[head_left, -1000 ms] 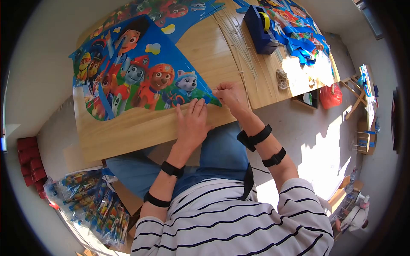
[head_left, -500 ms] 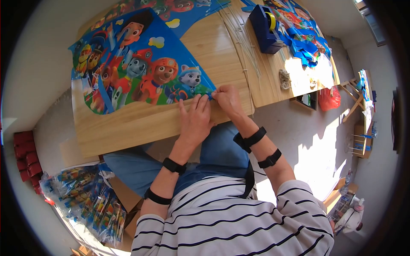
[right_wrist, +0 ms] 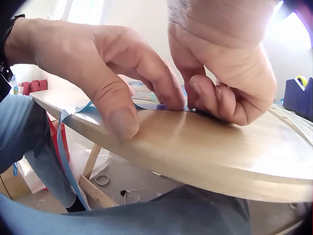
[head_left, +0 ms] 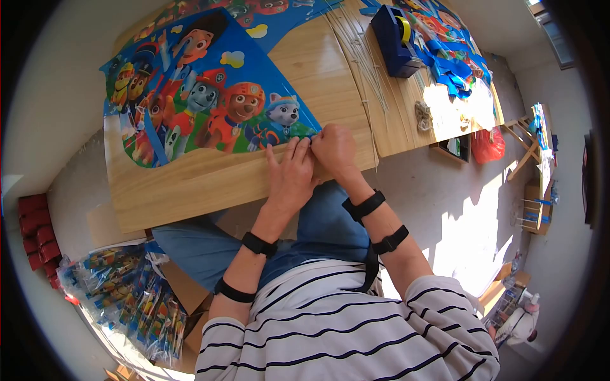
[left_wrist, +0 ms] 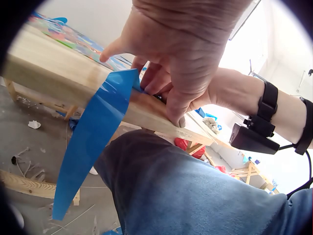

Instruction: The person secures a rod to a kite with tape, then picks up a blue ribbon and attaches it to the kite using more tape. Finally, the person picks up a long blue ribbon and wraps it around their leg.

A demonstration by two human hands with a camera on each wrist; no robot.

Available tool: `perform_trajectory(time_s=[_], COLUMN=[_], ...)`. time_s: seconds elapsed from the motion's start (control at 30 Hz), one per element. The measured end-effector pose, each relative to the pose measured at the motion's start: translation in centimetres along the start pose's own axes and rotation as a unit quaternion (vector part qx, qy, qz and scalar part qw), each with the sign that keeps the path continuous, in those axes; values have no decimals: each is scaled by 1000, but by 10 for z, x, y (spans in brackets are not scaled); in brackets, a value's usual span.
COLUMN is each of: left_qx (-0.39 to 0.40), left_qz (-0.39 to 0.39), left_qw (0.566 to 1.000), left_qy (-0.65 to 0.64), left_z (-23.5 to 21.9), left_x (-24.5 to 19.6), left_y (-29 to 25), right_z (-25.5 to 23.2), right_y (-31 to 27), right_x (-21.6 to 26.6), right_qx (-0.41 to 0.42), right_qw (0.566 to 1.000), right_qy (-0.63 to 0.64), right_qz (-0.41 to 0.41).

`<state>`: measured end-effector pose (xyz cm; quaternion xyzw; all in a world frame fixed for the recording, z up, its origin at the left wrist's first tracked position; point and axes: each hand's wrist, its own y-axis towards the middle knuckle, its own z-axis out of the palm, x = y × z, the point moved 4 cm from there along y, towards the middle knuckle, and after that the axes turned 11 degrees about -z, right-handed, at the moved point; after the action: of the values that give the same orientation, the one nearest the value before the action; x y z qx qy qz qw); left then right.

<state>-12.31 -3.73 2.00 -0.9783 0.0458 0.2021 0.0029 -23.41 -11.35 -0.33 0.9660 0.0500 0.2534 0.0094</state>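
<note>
- At the near edge of the desk [head_left: 190,187], we find the printed sheet [head_left: 248,108], its near right corner at the hands.
- The left hand [head_left: 292,174] has its fingers loosely spread, tips on the margin beside that corner; it grips nothing.
- The right hand [head_left: 335,151] is curled in tightly at the corner, which it seems to pinch.
- For good work, we judge, the left fingertips should press close beside the corner to stop slipping, while the right fingers hold only the tip and spare the print from creasing.
- A blue strip [left_wrist: 95,137] hangs past the desk edge; we would guard it against snagging.
- Hidden from us: the corner itself, covered by fingers, and whether the strip joins the sheet. A second sheet [head_left: 283,24] is cut off above.
</note>
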Motion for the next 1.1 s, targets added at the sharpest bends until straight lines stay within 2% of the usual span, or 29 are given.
perform_trajectory(time_s=[0.17, 0.27, 0.37, 0.47, 0.67, 0.87, 0.97, 1.07, 1.1], left_qx=[-4, -19, -92, -107, -85, -72, -76, -55, -49], left_qz=[1, 0, 31, 60, -43, -93, -97, -107, -110], left_qw=[1000, 999, 995, 992, 986, 983, 984, 987, 987], left_qy=[2, -40, -5, -28, -136, -144, -126, -108, -108], left_z=[0, -5, -14, -13, 2, 9, 16, 16, 15], left_x=[0, 6, 15, 22, 22, 29, 32, 31, 31], left_y=[-1, -2, 3, 24, 70, 86, 89, 91, 91], right_z=[1, 1, 4, 7, 0, 3, 6, -3, -5], right_y=[-1, 0, 0, -1, -3, -5, -7, -9, -10], right_x=[5, 5, 3, 2, 6, 2, -10, -16, -19], right_qx=[14, 8, 0, -14, -24, -52, -53, -7, 18], right_qw=[999, 999, 999, 999, 999, 998, 997, 989, 976], right_qy=[-22, -35, -34, -28, -3, 2, 58, 134, 189], right_qz=[33, 39, 40, 25, 31, 23, 23, 65, 105])
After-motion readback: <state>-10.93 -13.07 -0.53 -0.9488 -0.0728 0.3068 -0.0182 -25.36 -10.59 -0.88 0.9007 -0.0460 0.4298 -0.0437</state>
